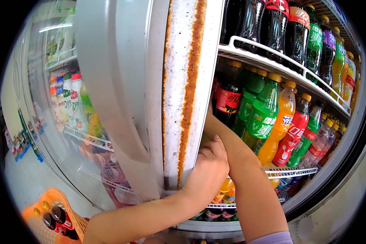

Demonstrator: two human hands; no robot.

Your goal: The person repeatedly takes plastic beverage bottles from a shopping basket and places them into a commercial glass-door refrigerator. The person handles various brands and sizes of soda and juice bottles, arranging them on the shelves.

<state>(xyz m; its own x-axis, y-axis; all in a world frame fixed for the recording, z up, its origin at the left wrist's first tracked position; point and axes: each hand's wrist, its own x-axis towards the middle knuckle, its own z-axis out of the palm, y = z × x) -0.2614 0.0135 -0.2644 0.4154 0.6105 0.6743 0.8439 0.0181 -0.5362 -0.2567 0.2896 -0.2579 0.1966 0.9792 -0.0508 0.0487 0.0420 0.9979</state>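
My left hand (209, 161) is at the lower inner edge of a white, rust-streaked fridge post (177, 91), its fingers curled beside my right forearm (247, 164). Whether those fingers hold anything is hidden. The right forearm reaches up into the drinks fridge, and its hand is out of view behind the post. Just right of the wrist on the middle shelf stand a dark cola bottle (228, 99) with a red label, a green Sprite bottle (262, 113), an orange Fanta bottle (279, 122) and a red Coca-Cola bottle (292, 134).
A wire shelf (280, 58) with a white guard rail carries several large soda bottles above. Lower shelves hold more drinks. At left, a glass door (64, 158) shows milk drink bottles (76, 100) behind it. An orange plastic basket (61, 195) on the floor side holds two cola bottles (62, 218).
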